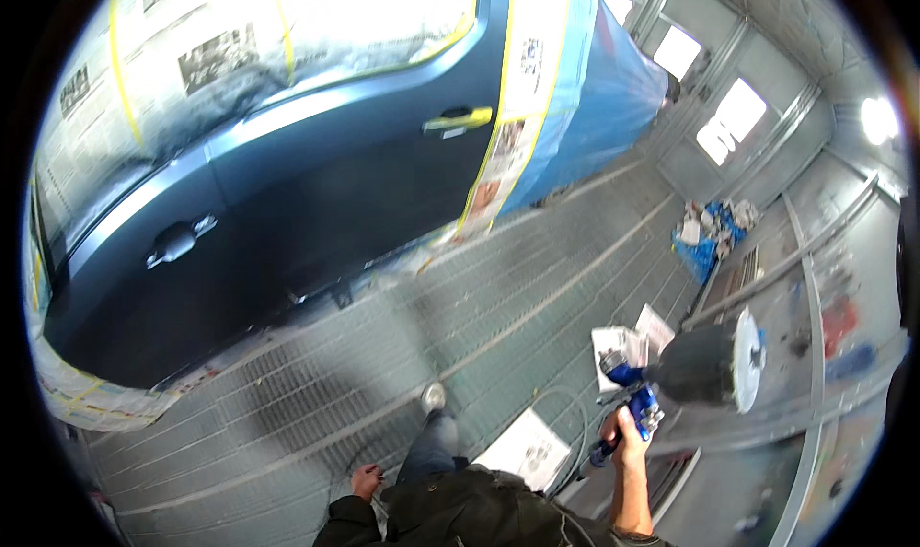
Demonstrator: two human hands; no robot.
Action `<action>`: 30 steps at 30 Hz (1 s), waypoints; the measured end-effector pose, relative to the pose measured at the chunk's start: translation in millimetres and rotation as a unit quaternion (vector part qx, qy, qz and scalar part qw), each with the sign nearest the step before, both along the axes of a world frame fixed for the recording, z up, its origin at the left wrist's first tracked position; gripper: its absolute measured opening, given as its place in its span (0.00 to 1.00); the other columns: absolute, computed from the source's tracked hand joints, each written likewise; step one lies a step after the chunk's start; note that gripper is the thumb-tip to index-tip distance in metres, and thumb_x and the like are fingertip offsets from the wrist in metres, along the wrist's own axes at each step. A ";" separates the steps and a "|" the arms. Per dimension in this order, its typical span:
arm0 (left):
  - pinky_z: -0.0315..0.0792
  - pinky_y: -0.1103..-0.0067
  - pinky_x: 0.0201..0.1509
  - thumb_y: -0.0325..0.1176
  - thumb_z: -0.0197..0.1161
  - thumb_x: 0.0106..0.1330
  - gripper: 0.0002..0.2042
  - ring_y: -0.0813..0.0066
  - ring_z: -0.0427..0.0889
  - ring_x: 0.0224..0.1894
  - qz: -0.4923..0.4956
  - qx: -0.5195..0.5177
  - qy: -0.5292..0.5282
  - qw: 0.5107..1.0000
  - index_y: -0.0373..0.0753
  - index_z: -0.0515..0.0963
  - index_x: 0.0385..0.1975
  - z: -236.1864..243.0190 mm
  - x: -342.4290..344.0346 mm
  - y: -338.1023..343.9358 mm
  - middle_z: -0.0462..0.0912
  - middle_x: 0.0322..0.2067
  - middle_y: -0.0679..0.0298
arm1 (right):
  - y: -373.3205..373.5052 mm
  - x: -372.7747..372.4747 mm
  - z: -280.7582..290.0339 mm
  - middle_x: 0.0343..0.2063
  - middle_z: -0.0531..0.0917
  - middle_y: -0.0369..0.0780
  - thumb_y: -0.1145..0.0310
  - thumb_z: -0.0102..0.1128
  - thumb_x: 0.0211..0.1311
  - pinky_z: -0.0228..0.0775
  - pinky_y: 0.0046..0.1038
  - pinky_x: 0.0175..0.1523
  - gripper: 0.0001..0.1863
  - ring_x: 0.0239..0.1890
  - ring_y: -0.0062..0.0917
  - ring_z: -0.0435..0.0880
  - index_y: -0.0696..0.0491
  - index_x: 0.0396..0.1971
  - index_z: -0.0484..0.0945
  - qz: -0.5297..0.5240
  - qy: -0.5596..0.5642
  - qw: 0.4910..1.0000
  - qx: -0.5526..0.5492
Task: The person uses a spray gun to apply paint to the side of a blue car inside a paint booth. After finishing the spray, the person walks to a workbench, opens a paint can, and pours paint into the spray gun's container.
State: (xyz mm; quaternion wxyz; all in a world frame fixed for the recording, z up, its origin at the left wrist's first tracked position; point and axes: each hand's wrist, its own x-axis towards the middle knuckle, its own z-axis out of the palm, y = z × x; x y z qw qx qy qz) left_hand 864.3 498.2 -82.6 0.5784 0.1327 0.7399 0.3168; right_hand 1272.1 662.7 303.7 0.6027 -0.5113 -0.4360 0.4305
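Spray gun (642, 415), blue, with dark cup (692, 367) and pale lid (747, 360), at lower right above the floor (517, 326); the right grip (630, 432) is clamped around it. The left grip (366, 482), partly curled, hangs beside the leg (429, 446); whether it holds anything cannot be told. Beyond: dark car doors (335, 192), bordered by taped newspaper (230, 48) and blue sheeting (599, 116).
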 end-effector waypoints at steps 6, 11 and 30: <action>0.77 0.73 0.38 0.32 0.56 0.68 0.15 0.70 0.81 0.36 0.003 0.028 0.010 1.000 0.33 0.72 0.53 48.9 62.0 232.1 0.80 0.39 0.57 | 156.1 23.8 40.6 0.13 0.73 0.36 0.67 0.63 0.58 0.62 0.21 0.19 0.12 0.13 0.19 0.72 0.55 0.24 0.70 0.030 -0.071 0.997 -0.019; 0.77 0.74 0.38 0.31 0.59 0.64 0.14 0.72 0.83 0.34 -0.031 0.107 0.042 0.993 0.32 0.76 0.47 50.3 99.4 349.5 0.83 0.35 0.59 | 274.8 46.4 46.2 0.15 0.75 0.32 0.65 0.60 0.63 0.63 0.20 0.25 0.14 0.19 0.16 0.73 0.55 0.19 0.76 0.135 -0.129 0.979 -0.087; 0.67 0.63 0.57 0.51 0.60 0.57 0.25 0.45 0.75 0.50 0.407 -0.090 0.054 0.908 0.37 0.77 0.48 -67.4 686.6 582.4 0.79 0.45 0.45 | 804.4 200.4 -216.9 0.45 0.77 0.37 0.59 0.62 0.59 0.66 0.30 0.53 0.24 0.48 0.25 0.73 0.57 0.51 0.72 0.810 -0.358 0.388 -0.254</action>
